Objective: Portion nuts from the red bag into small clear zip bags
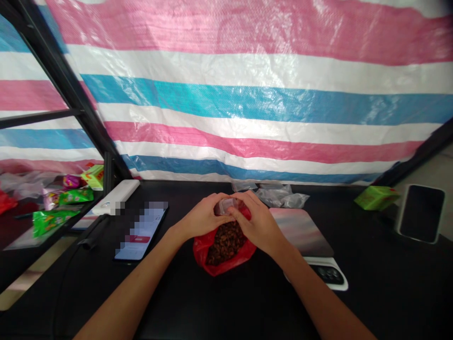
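Note:
A red plastic bag (pixel 212 267) stands open on the black table, with many small reddish-brown dried pieces (pixel 228 243) inside; I cannot tell their exact kind. Over the far side of its mouth, a small clear plastic container (pixel 226 206) is held between both hands. My left hand (pixel 205 215) is closed on its left side, thumb along the near edge. My right hand (pixel 256 222) closes on it from the right, its thumb close to the left thumb. The fingers hide part of the container and the bag's far rim.
A kitchen scale (pixel 300 231) lies right of the bag, with clear plastic bags (pixel 283 196) behind it. A lit phone (pixel 143 233) and a white power strip (pixel 116 196) are at left. Farther right are a green box (pixel 377 197) and a dark-screened device (pixel 421 213). Striped sheeting (pixel 247 104) hangs behind.

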`<state>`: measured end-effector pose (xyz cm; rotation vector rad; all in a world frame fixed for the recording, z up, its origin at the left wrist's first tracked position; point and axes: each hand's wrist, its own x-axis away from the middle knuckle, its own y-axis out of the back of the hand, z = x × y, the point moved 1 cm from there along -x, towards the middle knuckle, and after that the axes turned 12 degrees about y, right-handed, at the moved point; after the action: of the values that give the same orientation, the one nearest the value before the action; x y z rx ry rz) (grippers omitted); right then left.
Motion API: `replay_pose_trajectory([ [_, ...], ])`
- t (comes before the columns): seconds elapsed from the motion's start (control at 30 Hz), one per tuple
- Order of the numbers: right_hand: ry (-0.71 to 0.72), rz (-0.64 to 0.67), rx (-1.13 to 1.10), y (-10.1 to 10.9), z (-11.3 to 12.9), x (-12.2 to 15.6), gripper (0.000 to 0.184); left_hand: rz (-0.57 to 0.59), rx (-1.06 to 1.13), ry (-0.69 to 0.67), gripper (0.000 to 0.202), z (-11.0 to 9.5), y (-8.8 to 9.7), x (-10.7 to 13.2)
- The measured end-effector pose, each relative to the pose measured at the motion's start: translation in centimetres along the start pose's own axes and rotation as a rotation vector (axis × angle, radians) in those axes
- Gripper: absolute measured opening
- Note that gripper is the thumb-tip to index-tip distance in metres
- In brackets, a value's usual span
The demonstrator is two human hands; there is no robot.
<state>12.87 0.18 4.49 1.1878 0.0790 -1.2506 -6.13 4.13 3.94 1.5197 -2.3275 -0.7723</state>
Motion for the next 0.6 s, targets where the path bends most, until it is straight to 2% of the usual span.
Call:
replay_pose_trajectory([
  [0.2,-0.004,-0.122,0.106,0.5,-0.1,-0.3,0.026,0.020,0.147,0.085,0.038,0.2,1.6,-0.1],
  [0.3,0.000,0.011,0.176,0.9,-0.5,-0.2,0.026,0.008,0.202,0.137,0.038,0.8,2.7,-0.4],
  [0.43,-0.092,0.201,0.205,1.1,-1.2,0.3,0.024,0.083,0.178,0.140,0.037,1.3,3.3,-0.2],
  [0.6,-0.156,0.230,0.183,0.7,-1.9,0.8,0.030,0.159,0.027,0.158,0.031,2.3,2.9,0.1],
])
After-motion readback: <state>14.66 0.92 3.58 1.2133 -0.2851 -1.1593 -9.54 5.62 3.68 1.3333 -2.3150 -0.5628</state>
